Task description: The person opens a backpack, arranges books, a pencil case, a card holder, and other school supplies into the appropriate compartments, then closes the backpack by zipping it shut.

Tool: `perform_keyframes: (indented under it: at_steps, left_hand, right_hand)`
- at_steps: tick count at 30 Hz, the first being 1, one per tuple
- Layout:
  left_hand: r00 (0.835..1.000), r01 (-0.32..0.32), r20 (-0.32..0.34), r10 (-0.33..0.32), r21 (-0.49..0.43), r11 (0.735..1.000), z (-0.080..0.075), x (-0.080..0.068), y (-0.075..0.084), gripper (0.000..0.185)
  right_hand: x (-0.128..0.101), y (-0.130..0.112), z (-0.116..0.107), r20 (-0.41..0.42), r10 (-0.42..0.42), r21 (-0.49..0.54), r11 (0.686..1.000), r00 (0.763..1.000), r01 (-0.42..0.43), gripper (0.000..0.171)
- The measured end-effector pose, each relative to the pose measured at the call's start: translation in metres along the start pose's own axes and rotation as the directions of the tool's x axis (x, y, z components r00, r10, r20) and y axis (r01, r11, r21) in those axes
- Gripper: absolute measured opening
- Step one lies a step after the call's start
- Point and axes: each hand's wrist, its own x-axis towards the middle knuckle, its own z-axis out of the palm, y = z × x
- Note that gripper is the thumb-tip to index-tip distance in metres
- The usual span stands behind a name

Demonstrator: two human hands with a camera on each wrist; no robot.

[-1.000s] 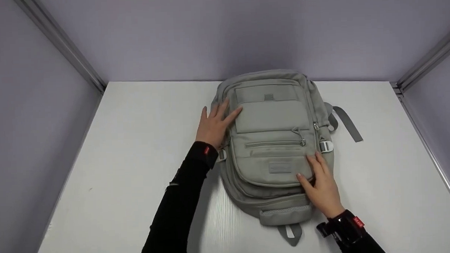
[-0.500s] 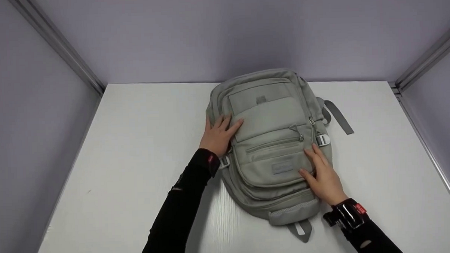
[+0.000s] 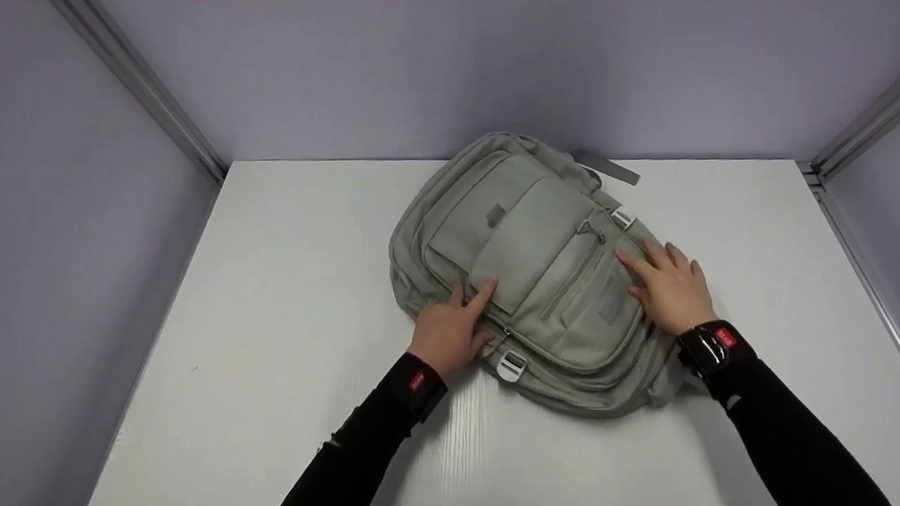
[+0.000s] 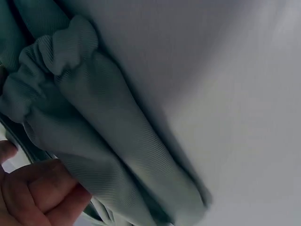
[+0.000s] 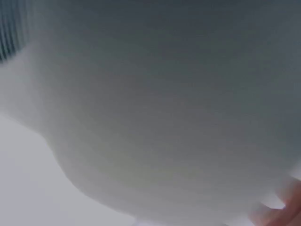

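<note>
A grey-green backpack (image 3: 524,235) lies front up and diagonally on the white table (image 3: 273,326). My left hand (image 3: 453,331) holds its near left side beside a white buckle (image 3: 511,365), thumb laid on the front pocket, fingers curled over the edge. In the left wrist view those curled fingers (image 4: 37,188) press against the ribbed fabric (image 4: 94,122). My right hand (image 3: 672,286) lies flat on the lower front pocket with its fingers spread. The right wrist view is a blur of grey fabric (image 5: 164,117) with a fingertip (image 5: 282,212) at the corner.
A loose grey strap (image 3: 608,169) sticks out behind the backpack near the back wall. Lilac walls with metal corner rails (image 3: 152,91) enclose the table on three sides. Bare table shows left and right of the backpack.
The backpack has turned counter-clockwise from lengthwise to diagonal under both hands. The left hand slid towards me along its side and curled; the right hand swung away and to the right.
</note>
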Motion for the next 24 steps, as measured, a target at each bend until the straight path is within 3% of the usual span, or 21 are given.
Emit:
perform_keyframes:
  at_steps: [4,9,14,16,18,21,22,24]
  left_hand:
    - [0.999,0.037,-0.008,-0.037,0.033,0.999,0.002,-0.015,0.026,0.083]
    - [0.997,0.075,-0.011,-0.075,0.125,0.989,0.007,-0.019,0.059,0.087]
    - [0.996,0.093,-0.002,-0.094,0.161,0.983,0.008,-0.017,0.071,0.088]
    - [0.995,0.095,0.008,-0.097,0.149,0.984,0.007,-0.015,0.071,0.088]
    - [0.995,0.092,0.018,-0.095,0.123,0.988,0.006,-0.014,0.069,0.089]
    - [0.996,0.081,0.022,-0.083,0.071,0.994,0.005,-0.015,0.064,0.086]
    - [0.997,0.079,0.014,-0.080,0.052,0.996,0.004,-0.016,0.062,0.083]
    - [0.997,0.077,-0.014,-0.077,0.005,0.997,0.003,-0.018,0.057,0.076]
  right_hand:
    - [0.023,-0.005,-0.013,0.074,0.014,-0.101,0.995,0.997,-0.006,0.054]
    - [0.049,-0.015,-0.023,0.120,0.040,-0.173,0.985,0.992,-0.019,0.049]
    - [0.058,-0.021,-0.026,0.139,0.082,-0.188,0.981,0.987,-0.055,0.054]
    - [0.054,-0.025,-0.025,0.075,0.102,-0.155,0.984,0.992,-0.089,0.052]
    - [0.046,-0.036,-0.022,-0.055,0.124,-0.061,0.990,0.991,-0.128,0.047]
    - [0.022,-0.067,-0.012,-0.271,0.157,0.164,0.980,0.950,-0.115,0.027]
    - [0.012,-0.080,-0.007,-0.314,0.155,0.223,0.971,0.937,-0.086,0.018]
    - [-0.011,-0.106,0.002,-0.320,0.148,0.294,0.954,0.936,-0.050,0.007]
